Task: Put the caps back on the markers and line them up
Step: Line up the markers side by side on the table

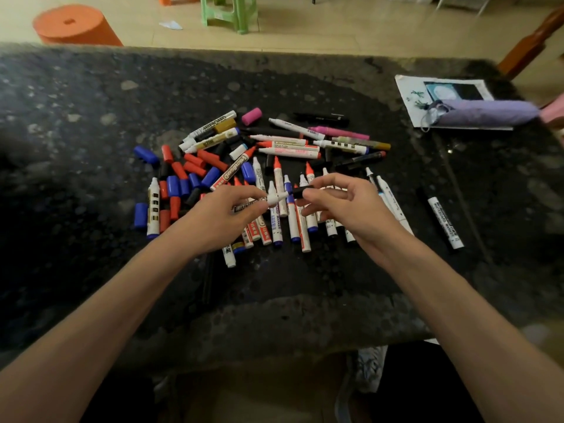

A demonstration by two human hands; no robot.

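My left hand (227, 213) grips a white uncapped marker (274, 199) with its tip pointing right. My right hand (341, 203) pinches a black cap (302, 191) just to the right of that tip, a small gap between them. Both hands hover over a heap of several uncapped markers (290, 221) on the dark stone table (91, 117). Loose red, blue and black caps (183, 181) lie in a pile to the left. One capped marker (445, 222) lies alone at the right.
More markers (290, 141) lie crosswise behind the heap, with a pink cap (252, 115) near them. A paper sheet (409, 99) and a purple pouch (488, 112) sit at the back right. Orange (76, 25) and green (229, 10) stools stand on the floor beyond.
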